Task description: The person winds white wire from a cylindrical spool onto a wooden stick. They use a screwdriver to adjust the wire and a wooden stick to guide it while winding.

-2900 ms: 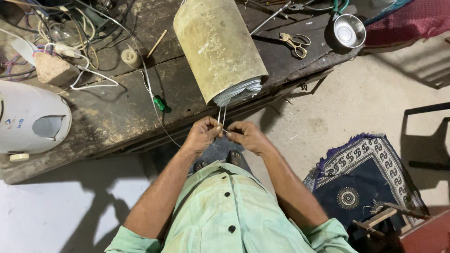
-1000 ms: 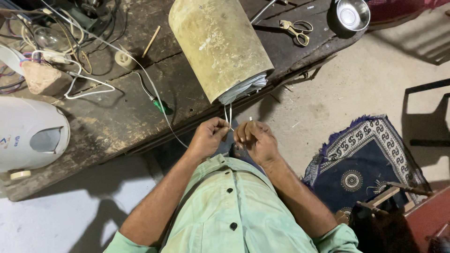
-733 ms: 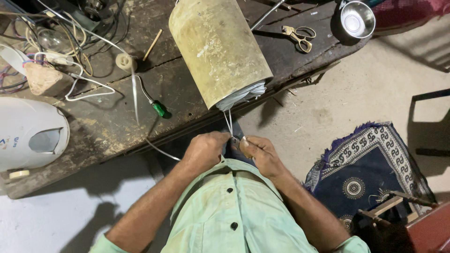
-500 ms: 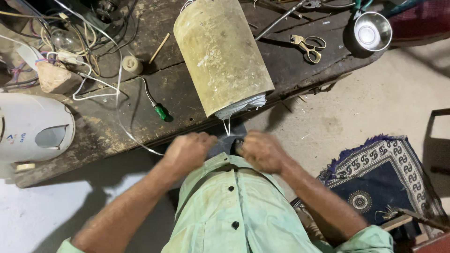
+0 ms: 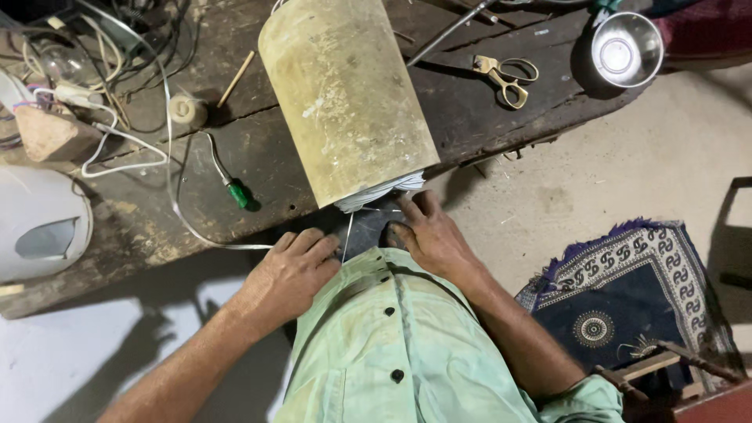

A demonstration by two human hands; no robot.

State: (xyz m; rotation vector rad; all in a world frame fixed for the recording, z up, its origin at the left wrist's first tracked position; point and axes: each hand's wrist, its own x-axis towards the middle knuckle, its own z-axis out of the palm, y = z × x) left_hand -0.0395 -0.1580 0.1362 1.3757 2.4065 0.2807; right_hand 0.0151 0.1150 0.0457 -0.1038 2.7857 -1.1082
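**Hands drop from the wire ends to the bench edge**

The big yellowish cylinder (image 5: 345, 98) lies on the dark wooden workbench (image 5: 258, 168), its near end jutting over the bench edge toward the person, with pale wire windings (image 5: 381, 192) showing at that end. A thin wire strand (image 5: 345, 237) hangs straight down from the windings. A few seconds ago both hands were raised together just under the cylinder's mouth, pinching and working the wire ends between the fingertips; now they have parted and come down. The left hand (image 5: 291, 270) lies flat, fingers loosely spread, just left of the hanging strand and below the cylinder, gripping nothing that can be seen. The right hand (image 5: 429, 235) rests below the cylinder's right corner, fingers pointing up at the windings and close to them (whether a fingertip actually touches wire I cannot tell), and it too looks unclenched. So the fine twisting appears paused, with the strand left dangling free.

Left of the cylinder lie a green-handled screwdriver (image 5: 229, 182), a small spool (image 5: 186, 110), a wooden stick (image 5: 236, 78) and a tangle of white cables (image 5: 117, 145); further left sits a white appliance (image 5: 39, 231). Right of the cylinder are scissors (image 5: 505, 77) and a steel bowl (image 5: 627, 48). Below right, on the floor, lies a patterned mat (image 5: 627, 298). Nothing sits between the hands and the windings.
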